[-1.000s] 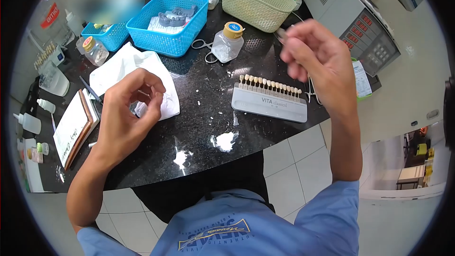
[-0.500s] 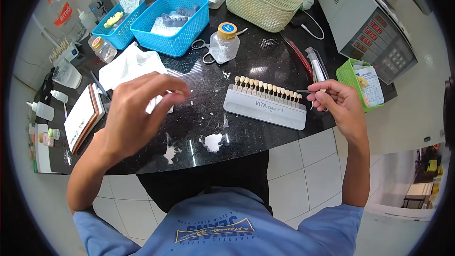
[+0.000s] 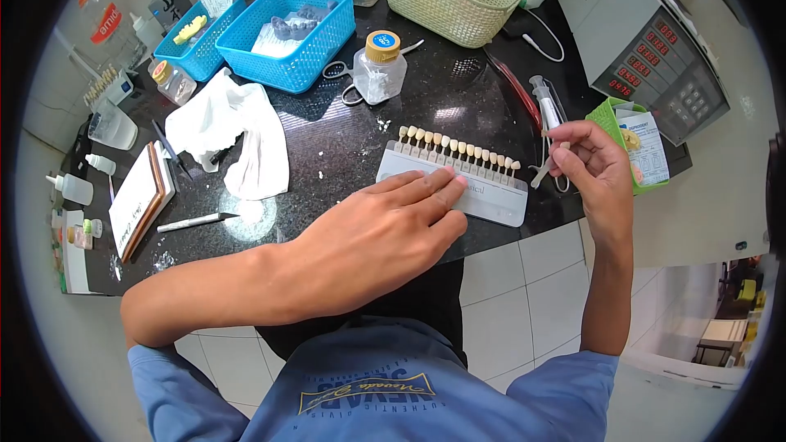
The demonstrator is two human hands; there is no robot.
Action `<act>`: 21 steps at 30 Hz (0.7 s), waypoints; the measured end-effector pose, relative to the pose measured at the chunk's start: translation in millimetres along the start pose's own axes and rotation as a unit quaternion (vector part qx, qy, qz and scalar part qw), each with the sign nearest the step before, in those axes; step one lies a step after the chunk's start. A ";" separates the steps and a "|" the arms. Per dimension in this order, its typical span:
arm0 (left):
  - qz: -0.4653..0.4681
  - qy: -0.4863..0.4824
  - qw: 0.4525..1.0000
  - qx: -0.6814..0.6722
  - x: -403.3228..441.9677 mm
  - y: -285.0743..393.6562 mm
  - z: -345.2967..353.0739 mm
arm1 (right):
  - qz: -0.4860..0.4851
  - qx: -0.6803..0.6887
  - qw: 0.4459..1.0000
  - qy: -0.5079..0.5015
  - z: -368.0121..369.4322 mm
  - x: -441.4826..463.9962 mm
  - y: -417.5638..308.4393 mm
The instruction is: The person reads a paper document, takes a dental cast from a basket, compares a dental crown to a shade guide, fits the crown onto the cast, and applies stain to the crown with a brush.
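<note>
Shade guide (image 3: 498,203) lies on the desk (image 3: 327,143) in front of you, tooth tabs (image 3: 445,142) in a row along its far edge. Your left hand (image 3: 401,225) is palm down over its near left part, fingers stretched across the face; can't tell whether that grip is clenched on the edge. Your right hand (image 3: 594,165) is beside the guide's right end, thumb and fingertips close together; can't tell if that grip has anything, too small to see. Syringe (image 3: 545,104) is just past it, near the green basket (image 3: 602,119). Jar (image 3: 381,79) stands beyond the guide, scissors (image 3: 352,98) partly behind. Knife (image 3: 196,222) lies near the cloth (image 3: 258,135).
</note>
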State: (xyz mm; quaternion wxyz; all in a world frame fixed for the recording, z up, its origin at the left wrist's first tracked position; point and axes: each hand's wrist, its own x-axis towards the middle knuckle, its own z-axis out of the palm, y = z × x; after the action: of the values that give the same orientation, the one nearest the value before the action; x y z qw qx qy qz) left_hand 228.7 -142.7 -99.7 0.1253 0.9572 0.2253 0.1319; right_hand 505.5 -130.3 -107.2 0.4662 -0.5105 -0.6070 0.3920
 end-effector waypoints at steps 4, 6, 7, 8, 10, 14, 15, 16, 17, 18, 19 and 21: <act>-0.006 -0.001 1.000 0.012 1.7 2.7 2.0 | 0.013 0.016 1.000 0.009 -1.9 0.6 6.9; -0.007 0.003 1.000 0.008 2.6 2.3 4.0 | 0.018 0.022 1.000 0.010 -0.3 1.4 8.9; -0.010 0.004 1.000 0.008 2.8 2.1 3.6 | 0.021 0.029 0.999 0.009 0.8 1.8 9.6; -0.014 0.005 1.000 0.007 2.5 2.2 3.6 | 0.025 0.026 0.999 0.011 1.5 2.0 10.4; -0.014 0.009 1.000 0.007 3.4 2.0 4.2 | 0.020 0.025 0.999 0.002 2.4 3.6 12.2; -0.015 0.005 1.000 0.021 3.5 1.4 4.8 | 0.022 0.008 1.000 -0.009 2.2 5.1 16.1; -0.014 0.005 0.999 0.028 3.7 1.1 5.0 | 0.026 0.008 0.999 -0.016 0.7 6.0 16.6; -0.014 0.005 1.000 0.025 3.7 0.9 5.0 | 0.031 0.007 0.999 -0.024 -0.4 6.8 16.8; -0.014 0.004 1.000 0.027 3.7 0.6 4.8 | 0.033 0.005 0.999 -0.023 -0.5 7.7 16.1; -0.014 0.004 1.000 0.028 3.8 0.3 4.8 | 0.044 0.002 0.999 -0.027 -0.3 8.9 14.8; -0.013 0.005 1.000 0.026 3.8 -0.2 5.1 | 0.055 -0.002 0.998 -0.031 0.0 10.1 13.7; -0.009 0.008 1.000 0.027 3.6 -1.0 5.4 | 0.057 -0.004 0.998 -0.031 2.5 12.5 18.2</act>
State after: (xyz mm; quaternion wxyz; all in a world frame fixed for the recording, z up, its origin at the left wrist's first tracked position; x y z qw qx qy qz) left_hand 233.0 -141.2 -104.3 0.0992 0.9569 0.2384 0.1325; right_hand 507.2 -114.9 -123.1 0.4215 -0.5338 -0.5925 0.4316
